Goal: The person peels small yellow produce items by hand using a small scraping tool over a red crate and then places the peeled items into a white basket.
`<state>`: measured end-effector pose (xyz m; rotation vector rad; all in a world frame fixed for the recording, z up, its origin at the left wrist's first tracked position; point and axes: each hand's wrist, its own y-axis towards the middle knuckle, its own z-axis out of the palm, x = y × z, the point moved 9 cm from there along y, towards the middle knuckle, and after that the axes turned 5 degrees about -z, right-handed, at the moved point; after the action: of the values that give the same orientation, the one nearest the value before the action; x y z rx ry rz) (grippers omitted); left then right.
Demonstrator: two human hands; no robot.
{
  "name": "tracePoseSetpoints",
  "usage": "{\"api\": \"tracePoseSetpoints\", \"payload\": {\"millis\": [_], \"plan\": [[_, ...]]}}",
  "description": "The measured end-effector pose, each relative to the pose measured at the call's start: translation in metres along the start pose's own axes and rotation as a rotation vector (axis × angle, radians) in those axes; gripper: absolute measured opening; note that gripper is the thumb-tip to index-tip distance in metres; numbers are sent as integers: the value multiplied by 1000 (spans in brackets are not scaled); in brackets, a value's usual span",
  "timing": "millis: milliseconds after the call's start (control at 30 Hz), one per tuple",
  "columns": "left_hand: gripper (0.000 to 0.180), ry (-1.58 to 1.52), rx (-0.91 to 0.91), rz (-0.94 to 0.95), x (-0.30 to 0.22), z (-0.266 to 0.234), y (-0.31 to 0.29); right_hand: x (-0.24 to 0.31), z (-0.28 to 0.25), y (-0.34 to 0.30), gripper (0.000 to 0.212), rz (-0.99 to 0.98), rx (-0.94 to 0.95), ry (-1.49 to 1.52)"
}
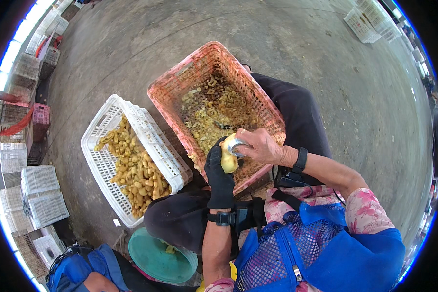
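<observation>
From my remote seat I see the left hand (220,178), in a black glove, grasping a knobbly pale-yellow root (228,163) near the dial's centre, just above the near end of a pinkish-red basket (194,70). The glove covers the root's left side, so I can't make out its full shape. The bare right hand (262,146) comes in from three o'clock, clasping a metal tool (236,144) against the root; a curved, shiny part shows, but the fist hides the rest. The basket reaches toward twelve o'clock, holding yellow-brown scraps (209,114); among them lies a small dark object (224,126) I can't identify. Toward nine o'clock a white basket (148,131) holds a heap of roots (138,170), its lower layers hidden. At seven o'clock sits a teal basin (163,265), partly covered by the wearer's dark-trousered leg (177,219). Between seven and eight, another person's blue clothing (82,265) is cut off by the lower edge. Crates (44,194) at nine curve and smear into the fisheye rim.
</observation>
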<state>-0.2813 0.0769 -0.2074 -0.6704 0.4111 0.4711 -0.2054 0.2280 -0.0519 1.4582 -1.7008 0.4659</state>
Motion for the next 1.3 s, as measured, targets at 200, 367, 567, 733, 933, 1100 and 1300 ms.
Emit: {"api": "tracePoseSetpoints", "payload": {"millis": [200,367,567,733,933,1100,1300], "plan": [[43,254,-16,108,5,-3,2,-13,8,-3,32,-57,51,25],[39,118,-89,-37,28,-19,6,-8,10,-11,34,-92,130,-95],[42,93,-131,-54,24,-16,-1,12,28,-17,36,-295,119,-317],[41,-134,-35,-82,-2,-2,-7,26,31,-13,35,-325,-135,-277],[61,403,56,273,-46,33,-25,29,13,-6,25,-1,-291,-128],[72,526,74,312,-63,45,-39,45,0,6,31,-8,-259,-53],[59,-22,25,-41,-41,59,-37,34,-13,7,31,10,-161,-70]]}}
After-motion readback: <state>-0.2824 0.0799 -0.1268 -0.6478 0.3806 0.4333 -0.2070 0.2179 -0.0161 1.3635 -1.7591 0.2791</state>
